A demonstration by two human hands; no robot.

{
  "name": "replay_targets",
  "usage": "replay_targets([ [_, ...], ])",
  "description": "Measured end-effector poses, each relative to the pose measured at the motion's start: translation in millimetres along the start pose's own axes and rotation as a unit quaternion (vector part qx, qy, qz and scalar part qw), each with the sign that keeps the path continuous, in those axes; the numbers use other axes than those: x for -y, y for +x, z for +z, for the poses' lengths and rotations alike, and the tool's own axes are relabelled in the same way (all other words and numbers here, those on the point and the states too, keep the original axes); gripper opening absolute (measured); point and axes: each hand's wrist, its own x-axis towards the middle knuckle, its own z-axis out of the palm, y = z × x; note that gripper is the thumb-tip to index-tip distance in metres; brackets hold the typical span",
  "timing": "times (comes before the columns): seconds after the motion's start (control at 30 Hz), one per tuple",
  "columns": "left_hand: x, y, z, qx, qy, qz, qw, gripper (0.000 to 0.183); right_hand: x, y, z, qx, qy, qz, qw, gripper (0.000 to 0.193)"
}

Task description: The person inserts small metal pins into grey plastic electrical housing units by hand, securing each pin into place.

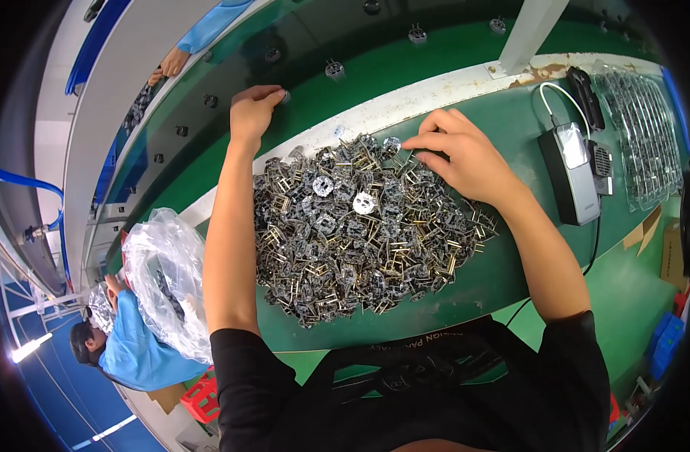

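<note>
A big heap of small round electrical parts with brass pins lies on the green table in front of me. Over the green conveyor belt, my left hand is closed in a pinch on one small round part, mostly covered by the fingertips. At the heap's far right edge, my right hand has thumb and forefinger closed at another round pin part. Two pale discs, one a white disc, show on top of the heap.
The conveyor belt carries several spaced parts behind a white rail. Right of the heap are a grey-black device with a cable and clear plastic trays. At left are a clear plastic bag and a co-worker in blue; another co-worker's hand shows beyond.
</note>
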Motion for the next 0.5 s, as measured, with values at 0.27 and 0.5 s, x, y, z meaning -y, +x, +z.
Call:
replay_targets([
  [0.27,-11.9,-74.7,-42.2,-0.16,0.211,0.181,0.947,0.029,6.5,2.3,-8.4,-0.003,0.033,0.099,0.995,0.016],
  [0.5,13.1,-216.3,-164.5,-0.329,0.207,-0.046,0.92,0.019,-5.5,1.6,-7.0,0.007,-0.014,0.019,1.0,0.017],
])
